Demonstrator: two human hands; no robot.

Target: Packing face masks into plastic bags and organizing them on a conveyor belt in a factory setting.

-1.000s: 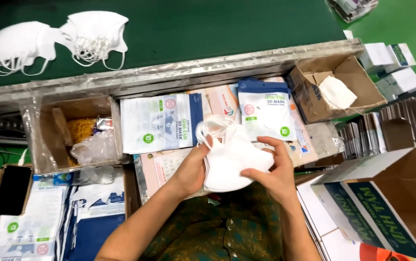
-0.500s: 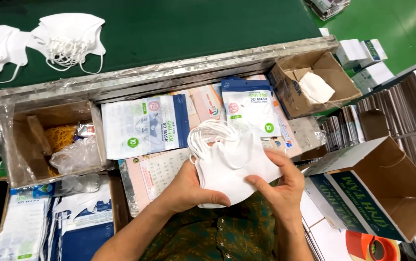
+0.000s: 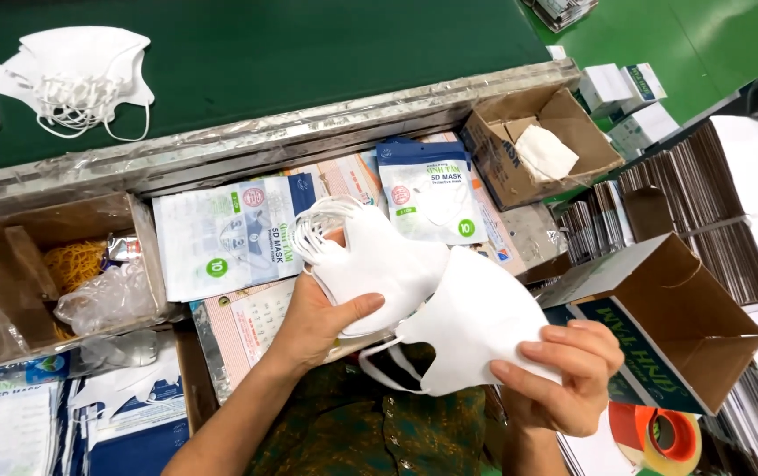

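Observation:
My left hand (image 3: 319, 319) grips a stack of white face masks (image 3: 377, 263) with their ear loops bunched at the upper left. My right hand (image 3: 564, 375) holds a separate white mask (image 3: 476, 322), pulled down and to the right of the stack, its loops dangling. Both are held above printed mask pouches (image 3: 229, 234) lying flat on the bench. More white masks (image 3: 79, 75) lie on the green belt (image 3: 326, 48) at the top left.
An open cardboard box (image 3: 679, 322) stands at the right, beside stacks of flat cartons (image 3: 705, 198). A small box with a white mask (image 3: 542, 150) sits at the upper right. A left box (image 3: 62, 273) holds rubber bands and plastic. A tape roll (image 3: 661, 436) lies bottom right.
The masks were held together in both hands before. Now my right hand has drawn one mask away to the right and down, while my left hand keeps the stack.

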